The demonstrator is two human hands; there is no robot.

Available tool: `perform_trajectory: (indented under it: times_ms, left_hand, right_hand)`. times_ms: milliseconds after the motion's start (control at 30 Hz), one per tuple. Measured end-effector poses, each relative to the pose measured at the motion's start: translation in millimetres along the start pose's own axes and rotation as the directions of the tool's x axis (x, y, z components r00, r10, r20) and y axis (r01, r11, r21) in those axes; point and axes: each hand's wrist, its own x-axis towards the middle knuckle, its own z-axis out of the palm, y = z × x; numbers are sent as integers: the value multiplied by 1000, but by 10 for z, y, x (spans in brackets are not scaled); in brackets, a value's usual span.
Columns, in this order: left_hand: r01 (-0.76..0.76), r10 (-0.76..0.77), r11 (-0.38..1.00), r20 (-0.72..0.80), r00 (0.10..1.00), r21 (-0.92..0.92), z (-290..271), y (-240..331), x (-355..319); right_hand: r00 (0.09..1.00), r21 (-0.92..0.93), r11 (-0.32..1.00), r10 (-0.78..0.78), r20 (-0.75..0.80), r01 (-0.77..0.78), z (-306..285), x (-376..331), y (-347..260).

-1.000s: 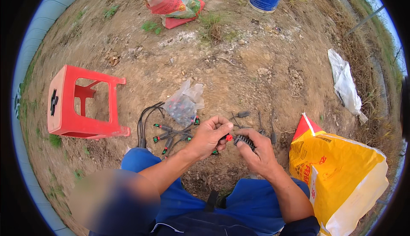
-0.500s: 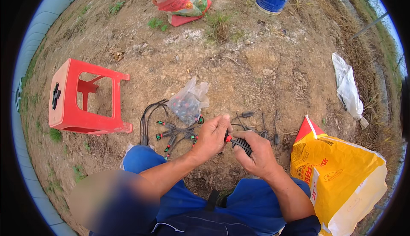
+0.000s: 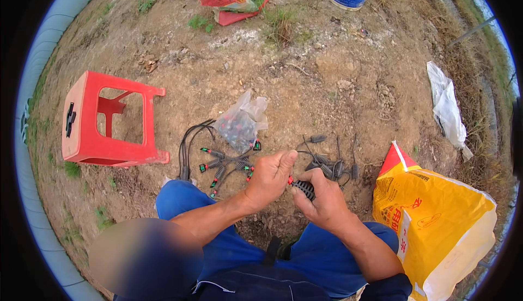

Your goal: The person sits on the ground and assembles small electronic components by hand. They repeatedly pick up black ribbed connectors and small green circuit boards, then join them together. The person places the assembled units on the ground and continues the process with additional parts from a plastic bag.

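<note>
A: What changed?
B: Little. Both hands sit a bit lower in the frame than a second ago. Left hand (image 3: 269, 177) is still clenched on a small red piece (image 3: 290, 181).
A: Right?
B: Right hand (image 3: 321, 203) grasps the black ribbed fitting (image 3: 305, 189), bottom centre. Same joining step, I'd say. Finished ones (image 3: 223, 165) lie on the dirt (image 3: 327, 72).

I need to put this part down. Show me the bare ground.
Free dirt lies between the red stool and clear bag, and between the white bag and yellow sack. Before both hands, black tubing pieces crowd it.
</note>
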Motion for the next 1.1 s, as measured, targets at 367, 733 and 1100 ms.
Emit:
perform_trajectory:
  times_ms: [367,733,1100]
  left_hand:
    - [-30,34,996,-42,999,89,-21,-5,-66]
    - [-64,72,992,-74,995,111,-42,-75,-120]
    - [386,-333,919,-358,873,86,-723,-1441,72]
  right_hand:
    - [989,293,946,148,-9,-139,174,-53,78]
    - [955,461,837,276,107,-294,334,-129,151]
    - [869,217,842,470,153,-494,670,285,1392]
